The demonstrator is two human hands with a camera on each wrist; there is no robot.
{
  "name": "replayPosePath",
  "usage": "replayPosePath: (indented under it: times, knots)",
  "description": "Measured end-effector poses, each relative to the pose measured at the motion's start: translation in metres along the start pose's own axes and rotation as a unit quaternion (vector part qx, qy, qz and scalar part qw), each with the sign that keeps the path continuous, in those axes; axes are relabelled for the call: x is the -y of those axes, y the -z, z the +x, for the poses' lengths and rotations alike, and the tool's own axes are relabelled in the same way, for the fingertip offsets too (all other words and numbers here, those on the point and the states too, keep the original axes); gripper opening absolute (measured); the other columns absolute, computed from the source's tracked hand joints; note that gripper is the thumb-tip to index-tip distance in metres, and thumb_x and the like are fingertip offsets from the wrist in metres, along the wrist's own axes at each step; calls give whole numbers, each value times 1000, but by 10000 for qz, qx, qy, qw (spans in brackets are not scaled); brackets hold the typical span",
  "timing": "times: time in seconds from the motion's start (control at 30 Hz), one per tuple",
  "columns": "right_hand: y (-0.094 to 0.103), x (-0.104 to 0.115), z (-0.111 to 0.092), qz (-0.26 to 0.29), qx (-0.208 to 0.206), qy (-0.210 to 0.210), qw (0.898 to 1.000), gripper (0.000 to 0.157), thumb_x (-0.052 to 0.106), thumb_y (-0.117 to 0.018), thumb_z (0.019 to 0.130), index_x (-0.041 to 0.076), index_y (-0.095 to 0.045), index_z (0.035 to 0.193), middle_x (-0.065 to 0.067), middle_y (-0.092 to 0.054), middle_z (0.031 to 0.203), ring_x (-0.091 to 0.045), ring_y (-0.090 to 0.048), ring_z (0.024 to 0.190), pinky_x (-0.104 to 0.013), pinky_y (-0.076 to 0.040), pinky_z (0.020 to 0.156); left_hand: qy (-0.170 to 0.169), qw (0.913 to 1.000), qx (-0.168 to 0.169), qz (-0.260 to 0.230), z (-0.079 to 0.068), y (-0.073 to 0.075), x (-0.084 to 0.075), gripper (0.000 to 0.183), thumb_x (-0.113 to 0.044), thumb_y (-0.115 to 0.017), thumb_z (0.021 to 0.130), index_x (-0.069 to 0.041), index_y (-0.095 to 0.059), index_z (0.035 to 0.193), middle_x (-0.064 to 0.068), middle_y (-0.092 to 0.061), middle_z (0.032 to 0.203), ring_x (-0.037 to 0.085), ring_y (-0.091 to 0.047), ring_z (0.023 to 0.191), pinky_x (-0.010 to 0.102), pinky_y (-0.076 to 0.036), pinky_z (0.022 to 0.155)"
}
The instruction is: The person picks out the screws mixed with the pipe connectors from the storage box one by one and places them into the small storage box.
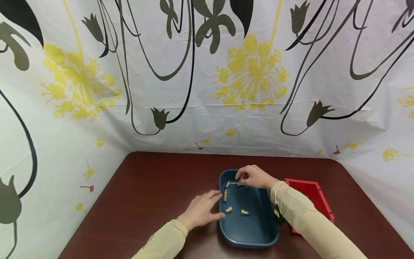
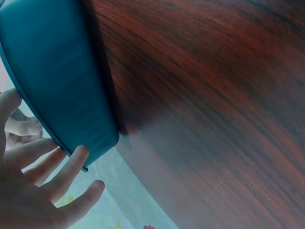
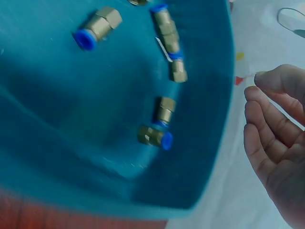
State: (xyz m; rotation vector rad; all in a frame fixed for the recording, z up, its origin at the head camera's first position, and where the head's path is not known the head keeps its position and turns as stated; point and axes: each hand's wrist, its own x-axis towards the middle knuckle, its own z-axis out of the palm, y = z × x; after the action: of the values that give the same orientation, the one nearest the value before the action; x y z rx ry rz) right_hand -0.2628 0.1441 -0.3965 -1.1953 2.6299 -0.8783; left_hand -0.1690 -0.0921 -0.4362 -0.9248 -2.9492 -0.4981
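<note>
A blue tray (image 1: 252, 235) on the table holds several brass push-in tube fittings with blue collars. One fitting (image 1: 244, 212) lies mid-floor, another fitting (image 1: 229, 209) near the left wall, and more cluster toward the far end. My left hand (image 1: 203, 209) is at the tray's left side, fingers spread; in the left wrist view its fingertips (image 2: 56, 145) meet the rim. Over the far end hovers my right hand (image 1: 255, 177), fingers bent downward close above a fitting (image 1: 238, 185). The right wrist view shows its thumb and index tips (image 3: 251, 93) close together, with nothing visible between them.
A red tray (image 1: 310, 190) stands right of the blue one, partly behind my right sleeve (image 1: 310, 216). Between the trays sits a dark object (image 1: 278, 216) with a yellow mark. Patterned cloth (image 1: 200, 90) hangs behind the brown table (image 1: 161, 180).
</note>
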Motion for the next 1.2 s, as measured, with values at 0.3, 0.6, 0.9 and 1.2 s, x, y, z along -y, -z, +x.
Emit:
replayPosePath:
  times: [0.3,0.6,0.9,1.2]
  knots:
    - [-27,-5,10,-182,60,-450,9988,14,0,-58,80,4,-65,91,-1,-60,78,-9,-54,65,-27,-45,57,-41,10000,-2,10,-1,0,0,63,-48,-56,81,-10,-46,130,5,-43,128,19,-46,110,41,-40,81]
    - [-50,-12,20,-424,9,-678,9968,12,1,-62,77,5,-66,87,3,-58,75,-9,-52,64,-27,-44,57,-57,10000,1,-61,-1,1,1,63,-47,-57,81,-9,-45,130,4,-43,128,18,-46,110,42,-40,82]
    - [-65,-18,25,-551,-92,-922,9942,11,1,-65,75,6,-66,85,-2,-60,78,-12,-54,67,-28,-44,58,-81,10000,-38,-35,-1,-1,1,63,-48,-57,81,-10,-45,130,4,-43,128,18,-46,110,41,-40,82]
    - [-68,-19,26,-553,-88,-980,9936,13,0,-65,74,6,-66,86,-1,-60,79,-13,-55,68,-30,-45,59,-82,9999,-78,-28,-2,1,1,63,-48,-57,81,-10,-45,130,4,-43,128,18,-46,109,41,-40,82]
